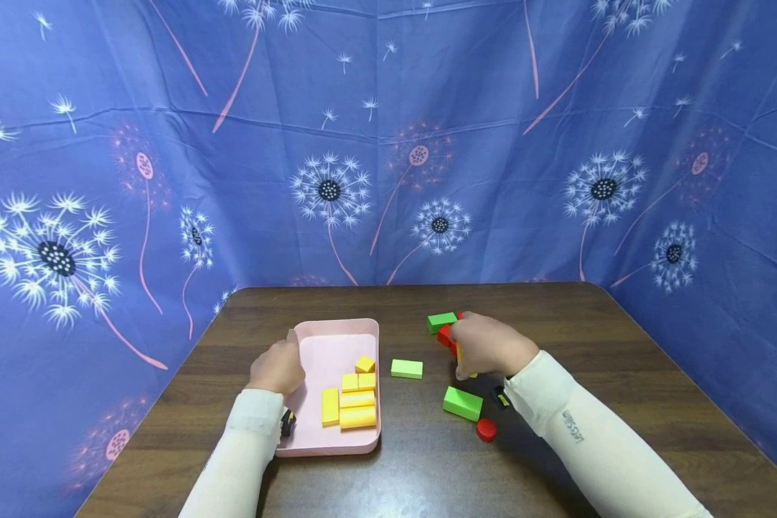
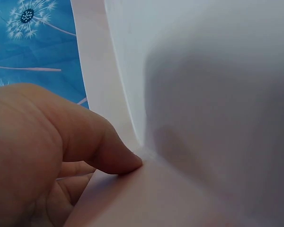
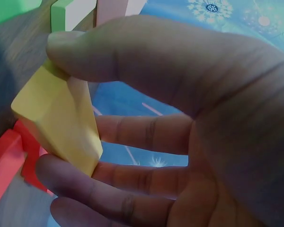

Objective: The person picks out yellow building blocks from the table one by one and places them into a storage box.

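Note:
My left hand grips the left wall of a pink tray. In the left wrist view, the thumb presses on the inside of the wall while the other fingers lie behind it. Over the right part of the table, my right hand holds a yellow block between thumb and fingers. Several yellow blocks and a yellow cylinder lie along the right side of the tray. Close to the right hand are red blocks and a green block, the red ones partly hidden by it.
A light green block lies right of the tray. Nearer the front are a larger green block and a red round piece. Everything stands on a brown wooden table, with a blue dandelion-print cloth hanging behind.

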Tool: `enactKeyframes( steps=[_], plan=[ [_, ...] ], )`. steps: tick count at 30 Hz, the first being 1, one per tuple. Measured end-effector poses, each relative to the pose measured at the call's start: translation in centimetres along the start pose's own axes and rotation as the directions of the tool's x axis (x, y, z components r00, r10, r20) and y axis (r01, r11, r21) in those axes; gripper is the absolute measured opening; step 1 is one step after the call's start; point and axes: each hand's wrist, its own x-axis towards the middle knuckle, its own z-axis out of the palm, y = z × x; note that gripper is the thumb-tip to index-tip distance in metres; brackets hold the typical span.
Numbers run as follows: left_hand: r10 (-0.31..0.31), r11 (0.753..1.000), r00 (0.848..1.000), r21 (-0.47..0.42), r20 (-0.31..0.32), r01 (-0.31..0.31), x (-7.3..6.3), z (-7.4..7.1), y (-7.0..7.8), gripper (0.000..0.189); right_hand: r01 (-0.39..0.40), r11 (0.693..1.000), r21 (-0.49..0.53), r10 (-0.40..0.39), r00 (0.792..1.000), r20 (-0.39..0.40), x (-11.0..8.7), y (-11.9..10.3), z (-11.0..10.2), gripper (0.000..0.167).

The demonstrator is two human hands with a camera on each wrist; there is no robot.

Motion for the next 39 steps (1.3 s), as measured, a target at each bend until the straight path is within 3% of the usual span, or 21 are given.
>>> enactKeyframes(
  steps=[18, 22, 27, 39],
  plan=[
    [-0.015, 1.0, 1.0, -0.002, 0.019, 0.015, 0.1, 0.0, 0.1, 0.076, 0.058, 0.998, -0.015, -0.058, 0.998, -0.02, 1.3, -2.2, 0.5, 0.024],
    [-0.013, 1.0, 1.0, 0.0, 0.016, 0.013, 0.2, 0.0, 0.1, 0.076, 0.068, 0.996, -0.057, -0.072, 0.996, -0.058, 1.5, -2.6, 0.5, 0.021],
    [-0.011, 1.0, 1.0, -0.004, 0.01, 0.011, 0.3, 0.0, 0.1, 0.075, 0.077, 0.99, -0.116, -0.09, 0.989, -0.114, 1.9, -3.3, 0.5, 0.037],
    [-0.008, 1.0, 1.0, -0.002, 0.008, 0.008, 0.0, -0.1, 0.1, 0.076, 0.083, 0.988, -0.132, -0.103, 0.984, -0.146, 2.7, -4.7, 0.6, 0.052]
  ],
)
